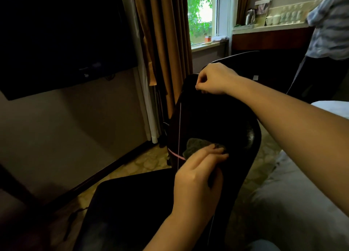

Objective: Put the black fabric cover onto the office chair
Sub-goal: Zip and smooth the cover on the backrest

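Lower centre: left hand point(198, 175), fingers pressed together, pinches hem of black fabric cover point(213, 118) beside exposed grey patch point(200, 146).
Cover sits over backrest of office chair point(128, 198); lower part judged not yet seated.
Pink seam point(179, 126) runs down left edge of backrest.
Centre, farther: right hand point(213, 79), fingers curled, pinches cover at backrest top.
Advice: anchor top, draw hem down evenly over patch, keep seam on edge.
Beyond: brown curtain point(164, 43).

Dim room, dark television point(62, 33) mounted on a beige wall point(66, 128) at left, brown curtains point(166, 43) beside a bright window point(202, 14) showing green leaves, kettle point(250, 16) and white cups point(283, 17) on a counter point(270, 29), patterned floor point(147, 162), pale bed point(294, 194) at right, person in striped shirt point(330, 24) by the counter.
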The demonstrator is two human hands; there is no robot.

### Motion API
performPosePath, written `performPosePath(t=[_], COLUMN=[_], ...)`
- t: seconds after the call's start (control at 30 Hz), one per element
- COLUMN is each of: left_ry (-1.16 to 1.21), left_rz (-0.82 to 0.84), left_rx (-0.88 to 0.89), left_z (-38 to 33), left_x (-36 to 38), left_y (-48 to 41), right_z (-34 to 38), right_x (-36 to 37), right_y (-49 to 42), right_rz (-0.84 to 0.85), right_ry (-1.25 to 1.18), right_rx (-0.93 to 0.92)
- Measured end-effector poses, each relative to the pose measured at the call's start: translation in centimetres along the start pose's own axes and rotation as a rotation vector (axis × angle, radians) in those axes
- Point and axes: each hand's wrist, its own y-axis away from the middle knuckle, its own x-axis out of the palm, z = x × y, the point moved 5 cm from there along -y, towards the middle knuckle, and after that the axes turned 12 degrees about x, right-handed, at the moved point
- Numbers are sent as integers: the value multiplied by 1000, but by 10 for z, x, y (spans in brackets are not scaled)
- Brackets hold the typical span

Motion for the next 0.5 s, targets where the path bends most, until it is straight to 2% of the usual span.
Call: performPosePath(t=[0.23, 0.5], left_ry=[123, 64], left_rz=[-50, -63], left_rx=[-52, -157], left_z=[6, 34], left_x=[0, 4], left_y=[14, -17], right_z=[1, -1], right_x=[-2, -3], right_y=[5, 4], right_rz=[-32, -30], right_ry=[-22, -81], right_rx=[2, 23])
